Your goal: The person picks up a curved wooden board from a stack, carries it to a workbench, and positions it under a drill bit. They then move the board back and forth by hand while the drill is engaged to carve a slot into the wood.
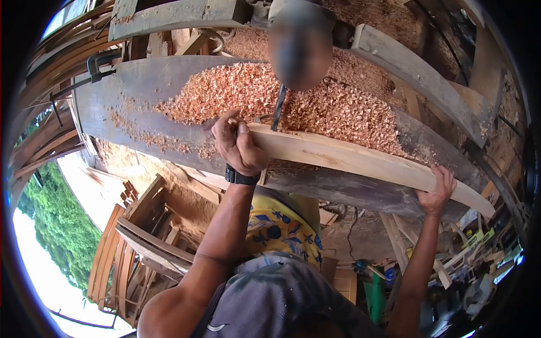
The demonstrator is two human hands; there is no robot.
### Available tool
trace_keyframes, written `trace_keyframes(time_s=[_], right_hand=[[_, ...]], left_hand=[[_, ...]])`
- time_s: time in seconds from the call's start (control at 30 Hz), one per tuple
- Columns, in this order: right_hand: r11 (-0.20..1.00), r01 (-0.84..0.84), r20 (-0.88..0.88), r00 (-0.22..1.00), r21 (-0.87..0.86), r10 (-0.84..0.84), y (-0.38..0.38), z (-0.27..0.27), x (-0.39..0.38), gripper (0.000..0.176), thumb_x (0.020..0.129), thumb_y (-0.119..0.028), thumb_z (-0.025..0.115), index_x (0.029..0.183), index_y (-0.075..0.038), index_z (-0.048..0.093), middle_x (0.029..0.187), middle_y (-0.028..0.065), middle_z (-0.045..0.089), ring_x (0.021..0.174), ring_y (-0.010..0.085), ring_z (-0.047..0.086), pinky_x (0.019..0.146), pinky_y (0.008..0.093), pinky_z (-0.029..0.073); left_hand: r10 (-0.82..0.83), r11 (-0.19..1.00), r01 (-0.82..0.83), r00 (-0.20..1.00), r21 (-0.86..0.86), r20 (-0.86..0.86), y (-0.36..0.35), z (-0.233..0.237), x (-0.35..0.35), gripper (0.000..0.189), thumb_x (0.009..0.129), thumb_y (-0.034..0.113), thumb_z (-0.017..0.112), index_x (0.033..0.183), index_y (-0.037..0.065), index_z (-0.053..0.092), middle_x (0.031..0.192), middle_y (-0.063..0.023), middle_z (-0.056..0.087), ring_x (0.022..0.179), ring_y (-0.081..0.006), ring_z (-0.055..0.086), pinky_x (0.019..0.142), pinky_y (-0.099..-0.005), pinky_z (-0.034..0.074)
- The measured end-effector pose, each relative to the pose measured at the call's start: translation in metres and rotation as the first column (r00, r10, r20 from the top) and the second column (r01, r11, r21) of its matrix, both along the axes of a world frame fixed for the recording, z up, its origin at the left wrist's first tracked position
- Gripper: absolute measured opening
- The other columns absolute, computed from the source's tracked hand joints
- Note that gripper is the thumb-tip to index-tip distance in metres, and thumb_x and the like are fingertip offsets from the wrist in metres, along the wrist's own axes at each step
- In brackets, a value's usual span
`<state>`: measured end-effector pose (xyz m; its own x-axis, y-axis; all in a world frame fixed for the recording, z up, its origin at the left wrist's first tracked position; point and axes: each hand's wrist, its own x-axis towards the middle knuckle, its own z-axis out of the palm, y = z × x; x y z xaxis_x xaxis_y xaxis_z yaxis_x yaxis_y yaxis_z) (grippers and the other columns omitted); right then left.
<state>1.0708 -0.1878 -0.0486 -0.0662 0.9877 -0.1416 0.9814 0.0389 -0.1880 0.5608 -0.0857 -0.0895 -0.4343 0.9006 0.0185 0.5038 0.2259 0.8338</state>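
Observation:
A long pale wooden board (pixel 338 152) lies across the dark bench (pixel 349 189), its near side facing me. My left hand (pixel 240 143), with a black watch on the wrist, is closed round the board's left end, thumb on top. Farther along, towards the right end, my right hand (pixel 438 190) grips the same board with its fingers over the upper edge. A dark metal rod (pixel 278 108) stands upright against the board's far side, just right of my left hand. Wood chips (pixel 236 90) are heaped behind the board.
A clamp (pixel 98 69) sits at the bench's far left. Thick grey beams (pixel 417 76) run along the back. Stacked curved planks (pixel 62 67) stand at the left, and a wooden crate (pixel 155 225) with offcuts is at the lower left.

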Motion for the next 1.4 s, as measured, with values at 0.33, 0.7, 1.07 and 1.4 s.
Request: trace_keyframes(time_s=[0.33, 0.7, 1.07, 1.4], right_hand=[[0.999, 0.035, -0.022, 0.999, 0.035, -0.034, -0.01, -0.001, -0.002, 0.073, 0.06, -0.042, 0.093, 0.123, -0.01, 0.073, 0.12, 0.0107, 0.067, 0.113, 0.0365, 0.062, 0.101, 0.0508, 0.041], [0.997, 0.066, 0.005, 0.998, 0.038, -0.066, -0.017, -0.003, -0.006, 0.072, 0.059, -0.039, 0.091, 0.122, -0.01, 0.072, 0.12, 0.0127, 0.066, 0.113, 0.0375, 0.061, 0.102, 0.0511, 0.041], [0.999, -0.052, -0.068, 0.996, -0.013, 0.051, 0.025, 0.005, 0.009, 0.075, 0.057, -0.036, 0.094, 0.124, -0.009, 0.073, 0.119, 0.0134, 0.065, 0.113, 0.0376, 0.06, 0.105, 0.0517, 0.041], [0.996, -0.07, -0.055, 0.996, -0.058, 0.067, 0.022, 0.003, 0.018, 0.08, 0.055, -0.029, 0.091, 0.129, -0.008, 0.072, 0.121, 0.0147, 0.064, 0.114, 0.039, 0.06, 0.107, 0.0519, 0.04]], left_hand=[[0.004, 0.998, -0.015, 0.986, 0.064, 0.165, 0.017, 0.005, 0.01, 0.037, 0.096, 0.009, 0.051, 0.128, -0.001, 0.064, 0.101, -0.0076, 0.065, 0.085, -0.0114, 0.056, 0.077, -0.0259, 0.044], [-0.034, 0.999, 0.034, 0.999, 0.03, 0.01, 0.025, 0.004, 0.002, 0.031, 0.095, 0.013, 0.054, 0.119, 0.001, 0.07, 0.091, -0.007, 0.067, 0.077, -0.0095, 0.054, 0.069, -0.0253, 0.042], [-0.067, 0.988, 0.036, 0.976, -0.15, -0.209, -0.018, 0.018, -0.001, 0.015, 0.095, 0.015, 0.056, 0.084, 0.004, 0.06, 0.082, -0.0146, 0.061, 0.087, -0.0338, 0.051, 0.086, -0.0482, 0.041], [-0.12, 0.991, 0.098, 0.957, -0.093, -0.265, -0.013, 0.018, 0.003, 0.015, 0.091, 0.015, 0.054, 0.088, 0.003, 0.063, 0.084, -0.0154, 0.064, 0.086, -0.0338, 0.054, 0.081, -0.0459, 0.043]])
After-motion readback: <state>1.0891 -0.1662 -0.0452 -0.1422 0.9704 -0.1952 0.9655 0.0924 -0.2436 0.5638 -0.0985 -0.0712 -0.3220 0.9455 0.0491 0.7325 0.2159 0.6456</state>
